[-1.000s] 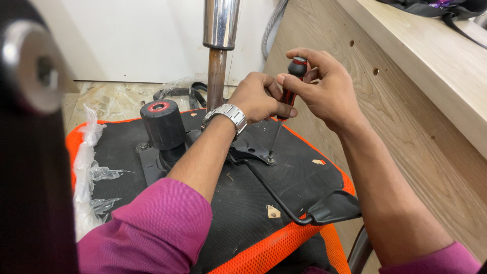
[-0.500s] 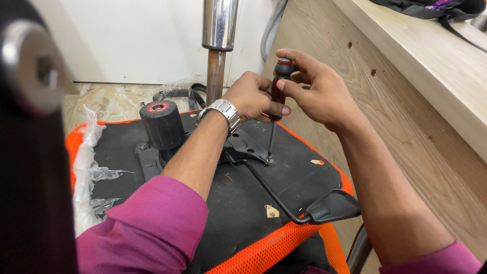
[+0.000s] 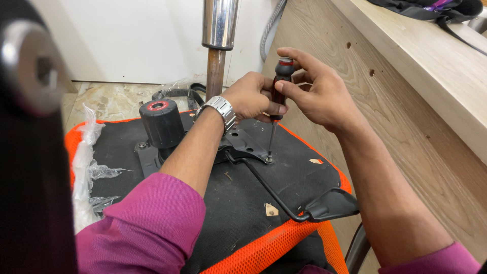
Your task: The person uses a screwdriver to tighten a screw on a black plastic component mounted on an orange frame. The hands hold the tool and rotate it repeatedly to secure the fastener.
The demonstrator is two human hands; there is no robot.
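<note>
One screwdriver (image 3: pixel 278 96) stands nearly upright, tip down on a screw (image 3: pixel 269 160) in the black metal bracket (image 3: pixel 248 144) of the upturned chair seat (image 3: pixel 284 167), just right of the chrome column (image 3: pixel 219 30). Both hands grip its handle: right hand (image 3: pixel 317 91) fingers pinching the top, left hand (image 3: pixel 251 96) closed around it lower down. Since half a second ago, the shaft has straightened.

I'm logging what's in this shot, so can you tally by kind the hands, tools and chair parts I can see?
Hands: 2, left hand and right hand
Screwdrivers: 1, red-and-black screwdriver, gripped by both hands
Wristwatches: 1, silver wristwatch
Chair seats: 1, orange-edged seat underside
Metal columns: 1, gas-lift column
Black knobs: 1, knob
Total: 7
</note>
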